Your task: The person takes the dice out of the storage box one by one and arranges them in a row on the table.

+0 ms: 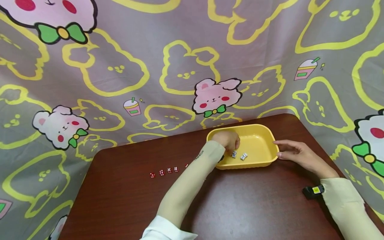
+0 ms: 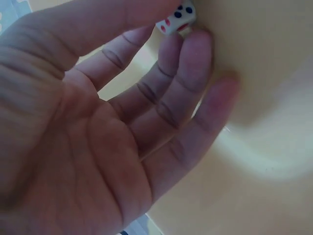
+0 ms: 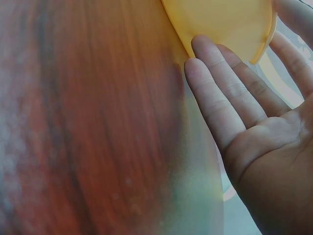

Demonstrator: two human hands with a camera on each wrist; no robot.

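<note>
My left hand (image 1: 228,140) reaches down inside the yellow tray (image 1: 271,133), near its left end. In the left wrist view, its thumb and fingertips pinch a white die (image 2: 182,18) with blue and red dots. Two white dice lie on the tray floor just right of that hand, a nearer die (image 1: 234,154) and a farther die (image 1: 244,156). My right hand (image 1: 300,156) touches the tray's right end with thumb and index fingertip at the rim. Its other fingers (image 3: 215,105) extend straight along the outer wall in the right wrist view.
Red dice (image 1: 169,170) stand in a row on the dark wooden table (image 1: 120,196), left of the tray; the left forearm partly covers the row's right end. A patterned cloth (image 1: 150,66) hangs behind the table and along its right side.
</note>
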